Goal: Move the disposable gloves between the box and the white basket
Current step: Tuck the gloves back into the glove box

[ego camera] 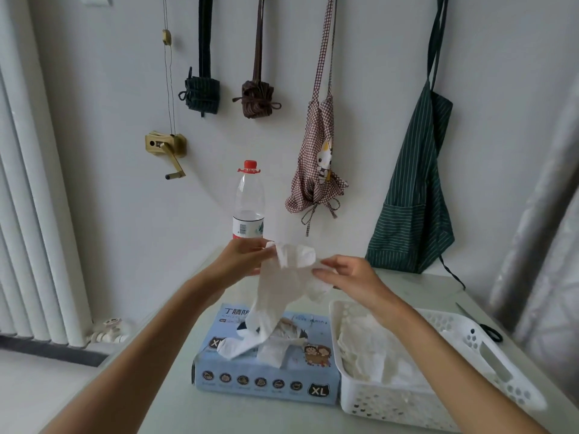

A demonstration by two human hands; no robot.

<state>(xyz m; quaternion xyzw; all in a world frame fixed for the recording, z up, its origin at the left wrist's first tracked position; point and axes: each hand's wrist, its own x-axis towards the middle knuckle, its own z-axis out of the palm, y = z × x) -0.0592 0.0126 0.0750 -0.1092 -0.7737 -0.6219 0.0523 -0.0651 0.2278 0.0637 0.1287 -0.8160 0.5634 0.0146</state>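
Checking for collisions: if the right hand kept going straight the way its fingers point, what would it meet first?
The right hand points left toward the white glove it already pinches; beyond that, probably the left hand holding the glove's other edge. Depth is unclear.

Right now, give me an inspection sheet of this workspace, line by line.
Surface: pale table, against a white wall.
Job's things: blue glove box, gloves poking from its opening; white basket beside it, holding gloves; one white glove held above the box.
Clutter: water bottle; scissors right of the basket.
Hands: left hand and right hand both pinch the glove.
Cables: nothing seen.
Surroundings: green striped apron, checked apron, radiator.
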